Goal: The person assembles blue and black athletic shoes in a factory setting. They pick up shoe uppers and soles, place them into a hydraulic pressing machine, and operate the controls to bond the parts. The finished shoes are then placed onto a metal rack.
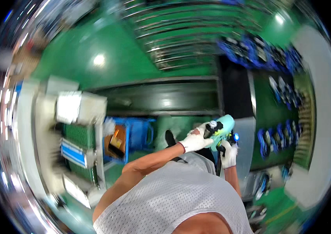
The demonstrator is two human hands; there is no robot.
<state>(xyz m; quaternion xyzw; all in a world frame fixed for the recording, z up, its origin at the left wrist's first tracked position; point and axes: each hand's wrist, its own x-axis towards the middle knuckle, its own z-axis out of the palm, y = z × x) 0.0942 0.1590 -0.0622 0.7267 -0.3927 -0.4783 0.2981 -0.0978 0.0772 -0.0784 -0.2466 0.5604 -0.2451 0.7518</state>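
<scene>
A turquoise shoe [225, 125] with yellow-green laces and a dark part at its opening is held in front of me, a little right of the middle. My left hand [196, 141], in a white glove, is closed on the shoe from its left side. My right hand [229, 153], also in a white glove, is closed at the shoe's near right side, its fingers by a small black part. What that part belongs to is blurred. A bright blue light [236, 137] glows just beyond the right hand.
A grey metal surface [245, 134] and a black belt [235, 89] run along my right. Beyond them, blue-and-black shoes [276, 140] stand on a rack. At left are a blue stool-like frame [140, 132] with a brown box and a white machine [81, 107]. Metal rails [189, 37] lie ahead.
</scene>
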